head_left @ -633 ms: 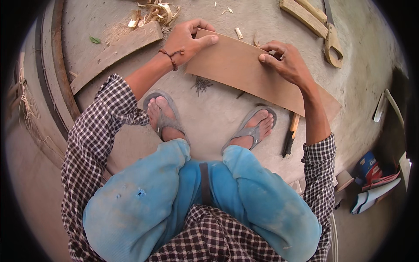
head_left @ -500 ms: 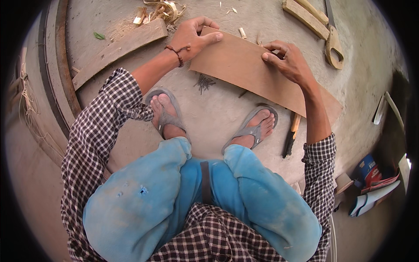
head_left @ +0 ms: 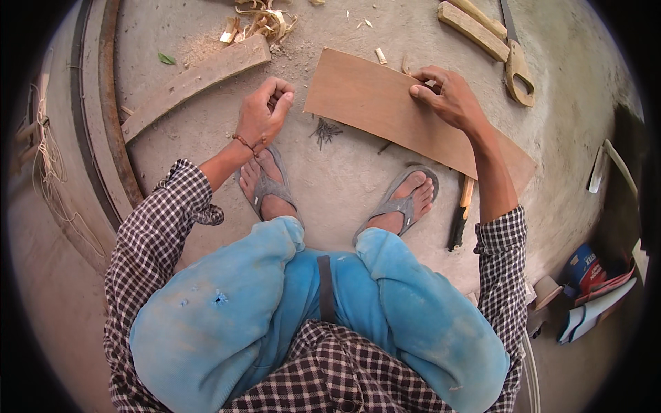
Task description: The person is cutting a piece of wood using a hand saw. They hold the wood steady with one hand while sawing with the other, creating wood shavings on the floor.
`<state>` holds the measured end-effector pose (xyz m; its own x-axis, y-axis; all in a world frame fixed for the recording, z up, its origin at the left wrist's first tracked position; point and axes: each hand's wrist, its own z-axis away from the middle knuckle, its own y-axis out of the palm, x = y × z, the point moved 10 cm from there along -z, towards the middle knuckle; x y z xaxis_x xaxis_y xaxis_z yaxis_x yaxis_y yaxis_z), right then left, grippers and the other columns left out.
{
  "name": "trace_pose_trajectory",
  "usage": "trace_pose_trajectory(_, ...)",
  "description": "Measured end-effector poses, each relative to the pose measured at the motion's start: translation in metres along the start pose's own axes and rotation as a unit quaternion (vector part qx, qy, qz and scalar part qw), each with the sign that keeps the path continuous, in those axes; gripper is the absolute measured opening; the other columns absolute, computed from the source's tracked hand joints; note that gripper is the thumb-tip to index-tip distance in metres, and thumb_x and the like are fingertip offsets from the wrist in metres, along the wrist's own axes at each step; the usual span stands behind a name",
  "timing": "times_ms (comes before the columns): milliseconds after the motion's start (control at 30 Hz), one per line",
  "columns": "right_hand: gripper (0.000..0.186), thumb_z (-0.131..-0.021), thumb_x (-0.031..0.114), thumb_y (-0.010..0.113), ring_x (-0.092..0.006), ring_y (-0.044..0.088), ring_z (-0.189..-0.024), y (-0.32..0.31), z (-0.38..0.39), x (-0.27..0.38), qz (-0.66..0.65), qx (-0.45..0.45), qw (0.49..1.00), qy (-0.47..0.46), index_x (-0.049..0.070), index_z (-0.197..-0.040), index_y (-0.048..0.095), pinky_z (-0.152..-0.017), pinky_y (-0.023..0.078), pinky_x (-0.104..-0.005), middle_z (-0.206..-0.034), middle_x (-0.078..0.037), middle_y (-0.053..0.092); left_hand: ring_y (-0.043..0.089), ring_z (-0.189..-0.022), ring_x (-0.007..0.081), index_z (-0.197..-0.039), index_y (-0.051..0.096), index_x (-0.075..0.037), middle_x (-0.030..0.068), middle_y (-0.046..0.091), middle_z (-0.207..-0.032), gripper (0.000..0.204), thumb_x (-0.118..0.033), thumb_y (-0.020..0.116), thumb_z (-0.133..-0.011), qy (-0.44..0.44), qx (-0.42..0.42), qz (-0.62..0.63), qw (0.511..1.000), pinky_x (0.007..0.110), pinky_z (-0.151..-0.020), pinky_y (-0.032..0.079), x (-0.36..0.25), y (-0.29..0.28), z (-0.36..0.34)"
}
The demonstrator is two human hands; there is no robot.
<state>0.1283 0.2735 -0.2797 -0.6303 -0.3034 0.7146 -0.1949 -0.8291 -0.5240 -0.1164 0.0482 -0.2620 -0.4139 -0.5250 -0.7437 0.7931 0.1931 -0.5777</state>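
A thin brown plywood board (head_left: 372, 93) lies slantwise across the floor beyond my feet. My right hand (head_left: 447, 96) grips its far edge, thumb on the top face and fingers curled over the edge. My left hand (head_left: 265, 110) is off the board, left of its near corner. Its fingers are curled in with the thumb against them; whatever they may hold is hidden. A small pile of dark nails (head_left: 325, 131) lies just below the board's left end. From under the near edge sticks a tool handle (head_left: 462, 213), wood-coloured and black; its other end is hidden.
A wooden plank (head_left: 200, 86) lies at far left, with curled wood shavings (head_left: 272, 26) beyond it. At far right are a handsaw (head_left: 520, 76) and a wood block (head_left: 475, 31). My sandalled feet (head_left: 403, 199) flank the space before me. Packets (head_left: 589, 268) lie at right.
My left hand has let go of the board's left end and moved left and nearer to me, its fingers curling in. My right hand stays on the board, which has barely shifted.
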Motion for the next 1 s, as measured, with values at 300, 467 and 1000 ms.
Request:
trace_pose_trajectory(300,0.034,-0.094,0.03,0.071,-0.0331,0.071,-0.106,-0.003,0.0,-0.002,-0.011,0.017,1.0,0.005,0.004,-0.115,0.076,-0.091,0.055,-0.0418,-0.116,-0.016,0.075,0.056,-0.076,0.0057,-0.11,0.065,-0.003,-0.0012,0.065,-0.084,0.023,-0.024,0.058,-0.109,-0.043,0.068,0.096,0.992,0.024,-0.07,0.047,-0.013,0.025,-0.006)
trace_pose_trajectory(467,0.034,-0.093,0.03,0.071,-0.0338,0.07,-0.107,-0.006,0.002,0.005,-0.002,0.007,1.0,-0.006,0.004,-0.115,0.076,-0.092,0.055,-0.0419,-0.116,-0.017,0.075,0.054,-0.073,0.0048,-0.11,0.064,-0.003,-0.0026,0.065,-0.084,0.021,-0.023,0.062,-0.107,-0.023,0.075,0.069,0.994,0.023,-0.067,0.045,-0.013,0.029,-0.009)
trace_pose_trajectory(1000,0.036,-0.093,0.031,0.071,-0.0343,0.07,-0.108,-0.008,0.002,0.005,0.016,-0.001,0.999,-0.032,0.003,-0.115,0.076,-0.095,0.053,-0.0426,-0.115,-0.018,0.075,0.053,-0.07,0.0051,-0.111,0.065,-0.003,-0.0018,0.067,-0.084,0.022,-0.024,0.065,-0.105,-0.04,0.096,0.085,0.991,0.023,-0.064,0.044,-0.017,0.032,-0.01)
